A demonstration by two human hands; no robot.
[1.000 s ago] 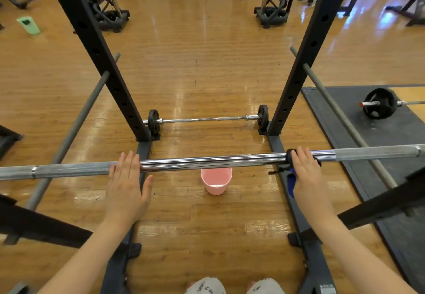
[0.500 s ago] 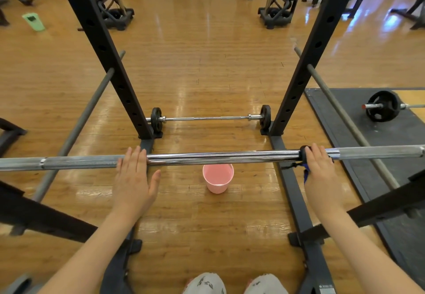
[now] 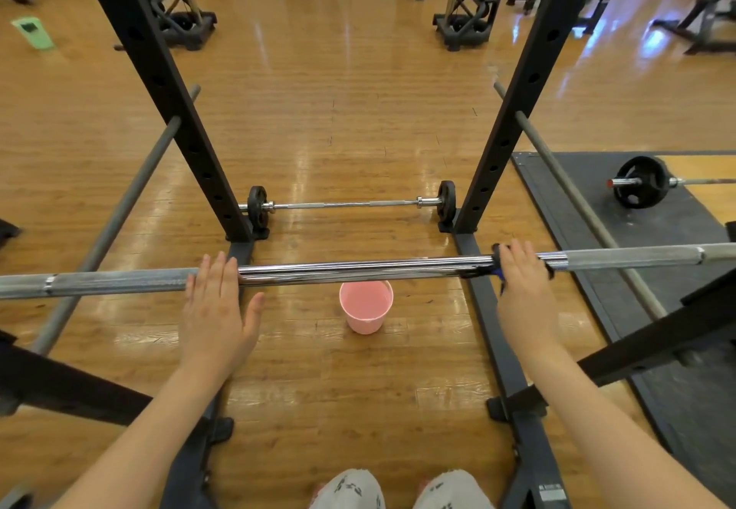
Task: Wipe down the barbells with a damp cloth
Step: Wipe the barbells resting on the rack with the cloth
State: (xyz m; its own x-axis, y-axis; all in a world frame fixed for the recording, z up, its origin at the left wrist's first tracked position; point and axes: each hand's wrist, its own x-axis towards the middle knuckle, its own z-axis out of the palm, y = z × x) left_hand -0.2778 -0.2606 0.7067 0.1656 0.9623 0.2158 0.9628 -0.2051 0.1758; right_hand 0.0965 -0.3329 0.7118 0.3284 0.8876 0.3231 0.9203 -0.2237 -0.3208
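The barbell (image 3: 358, 271) is laid left to right across mid-frame. It is touched by the flat, straight-fingered left hand (image 3: 217, 309); a dark cloth (image 3: 500, 267) is gripped round it by the right hand (image 3: 523, 289). A pink bucket (image 3: 365, 307) is seen on open floor (image 3: 358, 110) beyond.

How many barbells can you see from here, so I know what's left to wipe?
3. One racked barbell across the front under both hands, one small barbell on the floor between the uprights, one loaded barbell on the mat at right, partly cut off. Others may be out of view.
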